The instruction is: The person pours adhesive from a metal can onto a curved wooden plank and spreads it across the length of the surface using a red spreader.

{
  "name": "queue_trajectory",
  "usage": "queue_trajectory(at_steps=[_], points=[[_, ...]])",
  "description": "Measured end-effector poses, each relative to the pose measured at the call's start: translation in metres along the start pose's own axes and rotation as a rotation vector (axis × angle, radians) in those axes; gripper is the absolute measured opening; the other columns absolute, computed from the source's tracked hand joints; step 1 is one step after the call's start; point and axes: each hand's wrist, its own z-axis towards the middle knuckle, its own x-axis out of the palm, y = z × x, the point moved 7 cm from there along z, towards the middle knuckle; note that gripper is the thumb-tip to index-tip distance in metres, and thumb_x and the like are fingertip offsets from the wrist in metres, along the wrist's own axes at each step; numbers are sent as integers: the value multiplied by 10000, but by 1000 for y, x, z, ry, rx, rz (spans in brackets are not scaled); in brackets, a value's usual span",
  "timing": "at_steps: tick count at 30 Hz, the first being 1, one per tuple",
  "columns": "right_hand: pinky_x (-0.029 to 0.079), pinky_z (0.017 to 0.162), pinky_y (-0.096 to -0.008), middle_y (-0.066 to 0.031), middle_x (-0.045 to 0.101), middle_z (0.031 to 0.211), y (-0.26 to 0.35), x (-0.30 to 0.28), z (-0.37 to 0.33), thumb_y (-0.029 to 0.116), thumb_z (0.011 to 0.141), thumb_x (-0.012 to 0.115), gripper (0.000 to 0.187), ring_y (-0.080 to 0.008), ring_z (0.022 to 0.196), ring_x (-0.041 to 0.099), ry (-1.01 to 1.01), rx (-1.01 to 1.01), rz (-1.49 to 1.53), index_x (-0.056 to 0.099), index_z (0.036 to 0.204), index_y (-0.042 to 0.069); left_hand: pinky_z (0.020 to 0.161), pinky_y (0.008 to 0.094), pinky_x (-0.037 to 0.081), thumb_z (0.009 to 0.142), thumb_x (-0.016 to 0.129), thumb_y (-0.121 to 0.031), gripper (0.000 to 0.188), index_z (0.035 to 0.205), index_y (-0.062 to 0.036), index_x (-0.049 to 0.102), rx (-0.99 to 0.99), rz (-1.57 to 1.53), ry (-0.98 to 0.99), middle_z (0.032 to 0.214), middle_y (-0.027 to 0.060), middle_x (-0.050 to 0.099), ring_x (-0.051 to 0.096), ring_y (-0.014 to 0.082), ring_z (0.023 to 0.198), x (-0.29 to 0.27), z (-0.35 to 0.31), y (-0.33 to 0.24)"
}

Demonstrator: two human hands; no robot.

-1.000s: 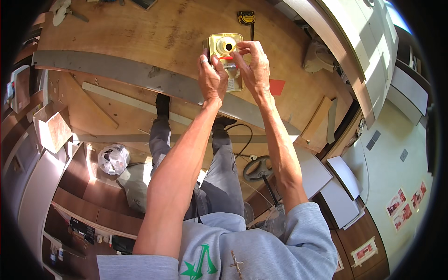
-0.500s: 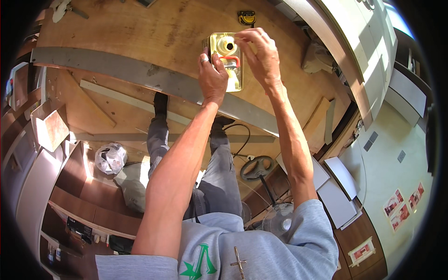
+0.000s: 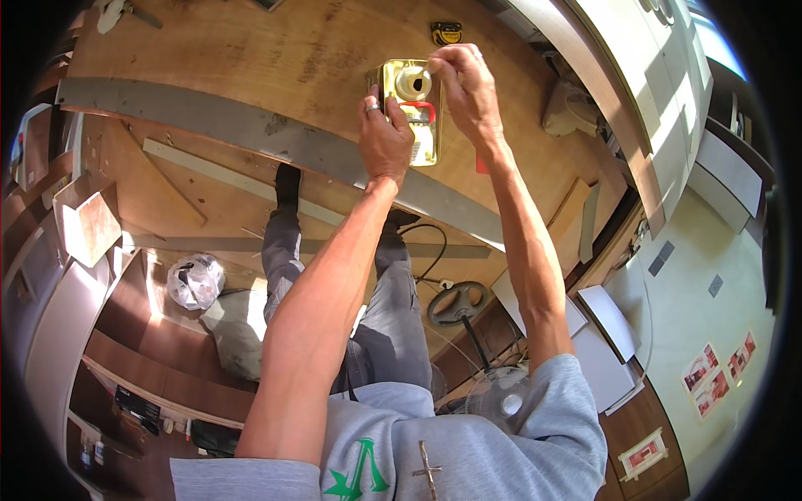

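Observation:
A gold-coloured rectangular metal can (image 3: 426, 148) stands on the wooden board, its top facing me. On that top are a pale round spout (image 3: 413, 83) with a dark opening and a red handle (image 3: 431, 108). My left hand (image 3: 385, 138) grips the can's left side, thumb against the top. My right hand (image 3: 468, 92) is closed in a pinch at the far right edge of the spout. Whatever its fingertips hold is too small to make out. Beside my right wrist, a small red piece (image 3: 481, 162) shows on the board, mostly covered by the arm.
A yellow-black tape measure (image 3: 447, 33) lies beyond the can on the large wooden board (image 3: 242, 50). A grey strip (image 3: 276, 125) runs along its near edge. Below are a plastic bag (image 3: 196, 281), a fan (image 3: 501, 401) and white panels (image 3: 601, 367). A scraper-like tool (image 3: 144, 15) lies far left.
The can has shifted slightly right in the picture. My right hand has moved a little up and left, its fingers still pinched by the spout. The red piece by my wrist has come into sight.

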Motion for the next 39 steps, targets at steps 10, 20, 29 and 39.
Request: queue_trajectory(at_steps=[10,20,29,39], points=[[527,803,-409,-110,677,948,3,16,-7,183,898,711,165,-300,920,642,157,-110,-126,720,972,36,873,489,533,1057,447,-247,408,1342,36,519,7,-1,-11,1200,288,618,638,449,1072,-1,0,-3],[523,800,-251,-50,723,930,-19,-4,-15,162,1000,658,173,-101,871,650,-88,301,460,681,1057,0,866,494,535,1052,459,-255,392,1339,6,517,-9,11,-21,1194,275,624,637,451,1068,1,0,2],[493,735,-332,-60,679,858,-8,-3,-19,202,958,694,184,-175,780,607,127,73,-65,679,1070,58,872,495,528,1043,475,-243,369,1330,-16,523,-43,-3,-7,1197,260,623,634,448,1056,-1,-1,-3],[432,843,-414,-71,663,935,18,4,-21,263,885,727,190,-258,947,606,193,-31,-639,706,953,87,865,483,541,1044,470,-241,364,1324,-15,525,28,43,-53,1215,254,623,641,439,1053,-1,0,-1]])
